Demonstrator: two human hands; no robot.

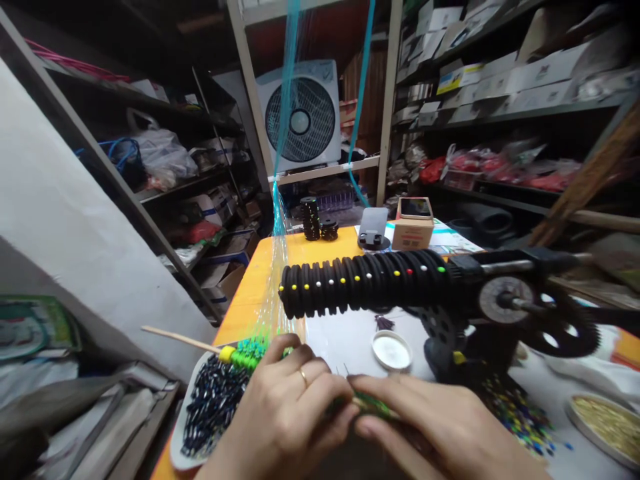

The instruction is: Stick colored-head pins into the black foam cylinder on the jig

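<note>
My left hand (287, 413) and my right hand (440, 427) meet at the bottom middle, fingers pinched together on a small green beaded piece (373, 403) between them. Thin clear and teal threads (280, 220) run from above down to a green and yellow bead cluster (247, 353) on a wooden stick (180, 340), just left of my left hand. A black ribbed roller (365, 287) with coloured pin heads lies across the view above my hands, joined to a geared machine (510, 313).
A white dish of dark beads (213, 407) sits at the lower left. A small white lid (393, 350), loose coloured beads (520, 413) and a bowl of gold beads (605, 423) lie on the orange table (250, 280). Black spools (317, 220), a cardboard box (413, 227), a fan (300, 117) and shelves stand behind.
</note>
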